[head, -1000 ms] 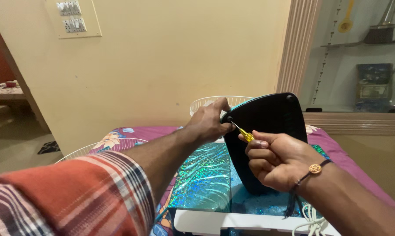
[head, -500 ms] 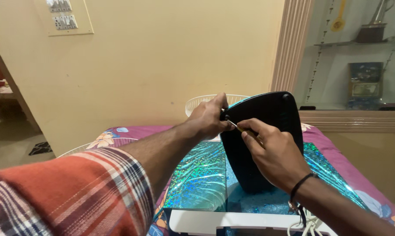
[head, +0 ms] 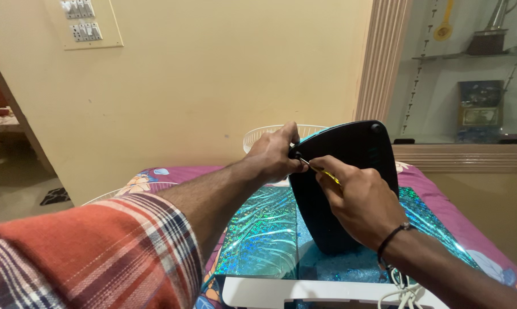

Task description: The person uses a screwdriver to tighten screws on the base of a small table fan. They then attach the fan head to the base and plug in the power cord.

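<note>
Wall: plain cream wall (head: 212, 86) behind the work, with a pale rectangular switch plate (head: 84, 23) high on the left; its markings are too small to tell.
Bed: a purple flowered bedcover (head: 155, 174) with a shiny green-blue glitter sheet (head: 258, 229) lying on it.
Black base: a rounded black plastic base (head: 350, 171) stands tilted on its edge on the glitter sheet, underside facing the person. It looks stiff and fairly light, smooth enough to slip; the top rim is probably the safest place to hold.
White grille: a white wire grille (head: 258, 134) shows behind the base.
Left hand: the left hand (head: 272, 154) is closed around the base's upper left corner, steadying it.
Right hand: the right hand (head: 355, 200) pinches a small screwdriver, fingers curled around the handle.
Screwdriver: the yellow-handled screwdriver (head: 326, 171) is thin and rigid, its tip at a dark screw point on the base's corner, just beside the left fingers.
Cord: a white cord (head: 404, 289) lies at the bottom edge.
</note>
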